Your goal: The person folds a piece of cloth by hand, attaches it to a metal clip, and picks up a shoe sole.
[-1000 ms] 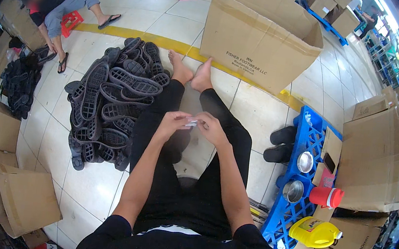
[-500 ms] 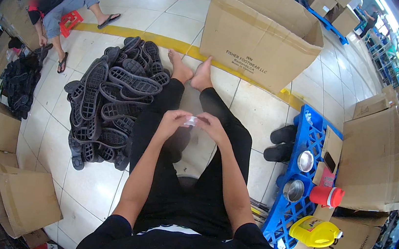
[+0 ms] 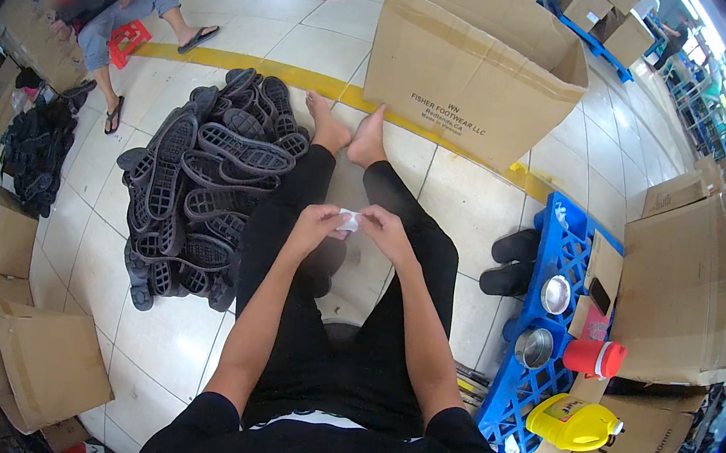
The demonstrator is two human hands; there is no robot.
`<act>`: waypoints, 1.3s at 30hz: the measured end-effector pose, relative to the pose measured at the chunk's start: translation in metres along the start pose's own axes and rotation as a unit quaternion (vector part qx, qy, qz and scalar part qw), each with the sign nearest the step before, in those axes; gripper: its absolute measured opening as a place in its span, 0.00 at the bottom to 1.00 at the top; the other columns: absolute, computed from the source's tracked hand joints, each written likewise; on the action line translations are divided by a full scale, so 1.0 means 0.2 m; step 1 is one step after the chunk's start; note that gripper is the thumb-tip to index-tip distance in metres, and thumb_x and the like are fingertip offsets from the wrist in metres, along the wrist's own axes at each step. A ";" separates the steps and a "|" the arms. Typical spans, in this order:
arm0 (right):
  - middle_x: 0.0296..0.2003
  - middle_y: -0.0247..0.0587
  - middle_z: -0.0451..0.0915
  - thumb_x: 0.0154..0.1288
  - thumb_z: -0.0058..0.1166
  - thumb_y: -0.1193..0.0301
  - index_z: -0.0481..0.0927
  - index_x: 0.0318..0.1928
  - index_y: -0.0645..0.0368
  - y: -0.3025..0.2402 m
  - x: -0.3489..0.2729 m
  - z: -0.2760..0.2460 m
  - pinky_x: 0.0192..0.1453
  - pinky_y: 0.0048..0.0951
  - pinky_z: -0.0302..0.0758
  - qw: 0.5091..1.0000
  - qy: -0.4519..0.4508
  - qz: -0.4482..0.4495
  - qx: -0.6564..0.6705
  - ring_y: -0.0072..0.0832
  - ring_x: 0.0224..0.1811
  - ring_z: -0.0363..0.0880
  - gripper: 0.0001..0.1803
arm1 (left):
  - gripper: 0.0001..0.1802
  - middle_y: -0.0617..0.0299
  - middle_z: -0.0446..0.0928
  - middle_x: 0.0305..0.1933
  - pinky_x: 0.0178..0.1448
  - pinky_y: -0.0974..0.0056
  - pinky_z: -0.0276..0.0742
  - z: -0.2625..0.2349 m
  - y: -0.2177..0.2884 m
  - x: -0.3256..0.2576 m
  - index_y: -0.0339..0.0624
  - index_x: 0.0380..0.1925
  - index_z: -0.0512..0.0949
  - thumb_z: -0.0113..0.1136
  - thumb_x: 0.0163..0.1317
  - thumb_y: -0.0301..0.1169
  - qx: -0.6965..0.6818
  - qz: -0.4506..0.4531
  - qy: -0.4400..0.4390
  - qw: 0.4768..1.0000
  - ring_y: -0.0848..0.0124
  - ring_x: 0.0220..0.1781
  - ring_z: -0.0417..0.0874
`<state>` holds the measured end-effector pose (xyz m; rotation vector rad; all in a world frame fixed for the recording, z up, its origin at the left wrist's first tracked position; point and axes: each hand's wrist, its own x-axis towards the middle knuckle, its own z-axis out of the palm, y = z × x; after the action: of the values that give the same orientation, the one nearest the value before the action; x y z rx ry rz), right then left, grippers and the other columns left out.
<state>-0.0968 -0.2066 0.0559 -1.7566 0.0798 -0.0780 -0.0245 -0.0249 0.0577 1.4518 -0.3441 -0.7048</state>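
Note:
A small white piece (image 3: 348, 220), thin like paper or cloth, is stretched between my two hands above my lap; its exact kind I cannot make out. My left hand (image 3: 320, 222) pinches one side of it between thumb and fingers. On the other side, my right hand (image 3: 382, 229) pinches it as well, fingertips close to the left ones. Left of my legs, a heap of dark grey shoe soles (image 3: 244, 150) with gridded undersides lies on the tiled floor, apart from both hands.
Ahead stands a large open cardboard box (image 3: 469, 78). On the right, a blue plastic pallet (image 3: 494, 411) bears metal bowls (image 3: 534, 346), a red jug (image 3: 590, 356), a yellow bottle (image 3: 572, 422) and a phone (image 3: 600, 294). Black slippers (image 3: 509, 277) lie beside it. A person (image 3: 106, 5) sits far left.
More of the white piece shows between my fingers, spread a little wider. The seated person at far left has straightened and raised an arm.

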 end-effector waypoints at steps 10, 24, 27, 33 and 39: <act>0.34 0.35 0.80 0.59 0.59 0.78 0.82 0.42 0.63 -0.05 0.00 0.01 0.38 0.21 0.74 0.996 0.032 -0.077 -0.031 0.18 0.33 0.77 0.09 | 0.12 0.58 0.80 0.37 0.43 0.67 0.84 0.02 0.04 -0.03 0.31 0.42 0.78 0.55 0.67 0.31 -0.108 -0.063 0.000 0.992 0.69 0.36 0.84; 0.39 0.41 0.80 0.56 0.59 0.81 0.80 0.39 0.61 -0.11 -0.02 0.04 0.43 0.28 0.77 0.962 0.062 -0.229 -0.137 0.35 0.39 0.80 0.09 | 0.15 0.55 0.80 0.42 0.50 0.64 0.83 -0.02 0.03 -0.02 0.30 0.44 0.78 0.56 0.67 0.33 -0.169 -0.063 0.026 0.983 0.68 0.41 0.83; 0.41 0.41 0.79 0.56 0.58 0.81 0.79 0.39 0.61 -0.11 -0.01 0.04 0.47 0.30 0.77 0.948 0.053 -0.264 -0.171 0.38 0.42 0.80 0.09 | 0.16 0.54 0.80 0.43 0.51 0.64 0.82 -0.02 0.04 -0.03 0.30 0.46 0.78 0.56 0.67 0.33 -0.172 -0.064 0.035 0.982 0.68 0.42 0.83; 0.42 0.41 0.77 0.56 0.57 0.81 0.78 0.39 0.63 -0.11 -0.01 0.05 0.49 0.32 0.76 0.929 0.050 -0.297 -0.215 0.38 0.44 0.78 0.09 | 0.15 0.54 0.80 0.45 0.53 0.64 0.82 -0.03 0.04 -0.03 0.30 0.46 0.78 0.59 0.65 0.31 -0.196 -0.065 0.034 0.978 0.68 0.44 0.83; 0.44 0.40 0.75 0.54 0.57 0.82 0.78 0.39 0.62 -0.10 -0.02 0.04 0.51 0.32 0.75 0.921 0.030 -0.303 -0.242 0.38 0.47 0.77 0.10 | 0.14 0.55 0.81 0.45 0.53 0.65 0.81 -0.03 0.06 -0.04 0.30 0.47 0.78 0.59 0.63 0.24 -0.197 -0.058 0.026 0.978 0.68 0.45 0.83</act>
<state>-0.0991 -0.1939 0.0733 -2.2187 -0.4409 -0.6090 -0.0240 -0.0160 0.0693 1.1151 -0.0715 -0.7779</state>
